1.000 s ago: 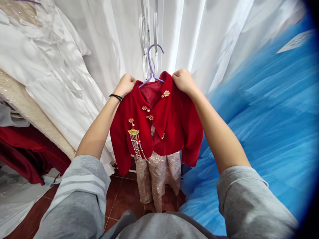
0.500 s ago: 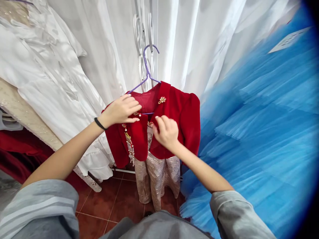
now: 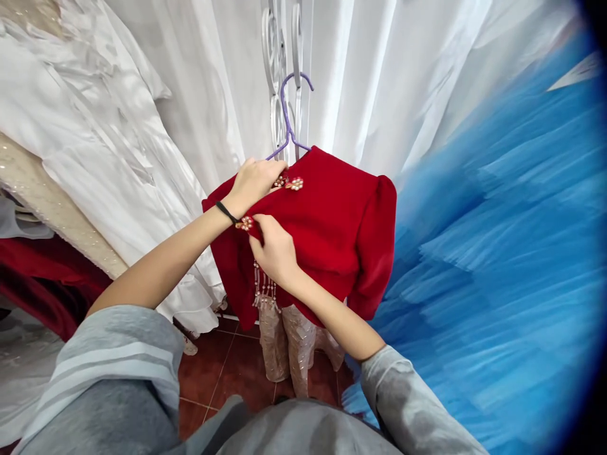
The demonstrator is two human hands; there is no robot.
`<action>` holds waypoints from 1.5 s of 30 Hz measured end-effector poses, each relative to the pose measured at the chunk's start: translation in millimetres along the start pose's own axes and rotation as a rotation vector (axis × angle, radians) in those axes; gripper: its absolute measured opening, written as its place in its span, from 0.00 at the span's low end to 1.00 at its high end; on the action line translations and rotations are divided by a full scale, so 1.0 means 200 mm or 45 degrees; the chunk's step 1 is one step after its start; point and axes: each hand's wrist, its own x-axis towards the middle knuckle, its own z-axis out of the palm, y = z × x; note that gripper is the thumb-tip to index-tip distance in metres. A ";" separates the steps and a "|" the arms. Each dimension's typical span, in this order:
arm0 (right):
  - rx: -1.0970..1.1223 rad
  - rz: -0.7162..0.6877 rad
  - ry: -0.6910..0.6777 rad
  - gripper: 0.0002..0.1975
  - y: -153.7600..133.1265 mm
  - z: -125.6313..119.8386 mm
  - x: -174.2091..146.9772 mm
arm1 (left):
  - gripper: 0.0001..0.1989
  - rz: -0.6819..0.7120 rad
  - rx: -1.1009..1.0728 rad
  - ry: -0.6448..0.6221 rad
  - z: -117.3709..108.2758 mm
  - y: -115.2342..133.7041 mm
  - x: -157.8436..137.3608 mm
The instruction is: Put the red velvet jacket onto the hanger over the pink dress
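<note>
A red velvet jacket with flower-shaped beaded fastenings hangs from a purple hanger. At its neckline my left hand is closed on the jacket's upper front, beside the top fastening. Lower down, my right hand pinches the front edge of the jacket, pulled across to the left near another beaded flower. A beaded tassel dangles under my right hand, partly covered. Below the jacket shows a shiny pinkish-beige garment.
White metal scrollwork holds the hanger in front of white curtains. White dresses hang to the left, with dark red cloth beneath. A large blue tulle dress fills the right side. The floor has reddish tiles.
My right hand has drawn the jacket's right front leftward, over the other side. The neck opening has narrowed and the fronts now overlap. My left hand has shifted slightly up and right.
</note>
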 end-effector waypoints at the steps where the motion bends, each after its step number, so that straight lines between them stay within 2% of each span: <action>1: -0.024 0.019 -0.090 0.23 0.01 0.08 0.04 | 0.16 0.011 -0.046 -0.021 0.01 0.00 0.00; 4: -0.097 0.005 -0.157 0.31 0.09 0.26 0.07 | 0.22 0.066 -0.181 0.017 0.01 0.00 -0.06; 6: -0.104 -0.064 -0.126 0.30 0.13 0.34 0.01 | 0.28 0.059 -0.157 0.112 0.04 0.01 -0.14; 8: -0.061 -0.143 -0.103 0.28 0.16 0.38 -0.12 | 0.34 0.073 -0.049 0.156 0.12 0.02 -0.25; 9: -0.012 -0.198 -0.102 0.27 0.18 0.39 -0.22 | 0.33 0.100 0.013 0.152 0.18 0.02 -0.31; 11: 0.109 -0.201 -0.035 0.24 0.24 0.41 -0.44 | 0.26 0.140 0.124 0.175 0.30 -0.01 -0.42; 12: 0.155 -0.108 0.032 0.22 0.29 0.41 -0.55 | 0.21 0.130 0.168 0.214 0.35 -0.03 -0.46; 14: 0.121 0.325 0.297 0.22 0.44 0.37 -0.74 | 0.15 0.059 0.217 0.301 0.41 -0.07 -0.51; 15: 0.093 0.496 0.347 0.24 0.54 0.34 -0.80 | 0.16 0.015 0.220 0.316 0.42 -0.09 -0.52; 16: 0.093 0.625 0.328 0.25 0.64 0.29 -0.85 | 0.18 -0.027 0.209 0.306 0.41 -0.10 -0.52; 17: 0.141 0.682 0.229 0.25 0.73 0.24 -0.87 | 0.20 -0.063 0.180 0.279 0.39 -0.10 -0.52; 19: 0.353 0.691 -0.006 0.24 0.89 0.15 -0.90 | 0.22 -0.118 0.033 0.203 0.32 -0.09 -0.48; 20: 0.484 0.697 -0.064 0.22 0.95 0.12 -0.91 | 0.22 -0.147 -0.086 0.180 0.28 -0.08 -0.46; 21: 0.616 0.719 -0.051 0.21 0.99 0.11 -0.92 | 0.23 -0.183 -0.213 0.183 0.24 -0.08 -0.44; 23: 0.920 0.864 0.153 0.19 1.02 0.15 -0.96 | 0.23 -0.262 -0.359 0.221 0.18 -0.07 -0.41; 24: 1.067 0.964 0.280 0.19 1.02 0.18 -0.98 | 0.23 -0.301 -0.333 0.219 0.17 -0.07 -0.40; 27: 1.322 1.200 0.537 0.23 1.02 0.31 -1.04 | 0.19 -0.363 -0.021 0.054 0.18 -0.07 -0.38; 29: 1.264 1.295 0.579 0.25 1.03 0.36 -1.05 | 0.18 -0.369 0.052 -0.028 0.21 -0.08 -0.39; 30: 1.209 1.346 0.606 0.26 1.03 0.37 -1.05 | 0.17 -0.363 0.003 -0.009 0.23 -0.08 -0.41; 33: 0.951 1.458 0.827 0.28 1.01 0.31 -1.04 | 0.17 -0.336 -0.247 0.224 0.28 -0.10 -0.53; 35: 0.664 1.344 1.053 0.32 0.94 0.22 -1.02 | 0.17 -0.380 -0.213 0.435 0.33 -0.11 -0.66; 36: 0.494 1.225 1.135 0.33 0.89 0.17 -1.00 | 0.16 -0.440 -0.124 0.532 0.36 -0.11 -0.73; 38: 0.183 0.906 1.170 0.35 0.76 0.09 -0.90 | 0.18 -0.613 0.047 0.652 0.43 -0.09 -0.83; 40: -0.057 0.596 1.101 0.39 0.63 0.04 -0.73 | 0.35 -0.773 0.073 0.669 0.51 -0.06 -0.87; 42: -0.259 0.368 0.985 0.49 0.54 0.05 -0.51 | 0.54 -0.864 0.028 0.646 0.58 -0.03 -0.83; 43: -0.346 0.308 0.916 0.55 0.52 0.07 -0.39 | 0.59 -0.885 0.016 0.636 0.60 -0.02 -0.79; 45: -0.472 0.322 0.775 0.59 0.53 0.11 -0.19 | 0.60 -0.912 0.030 0.639 0.64 -0.01 -0.72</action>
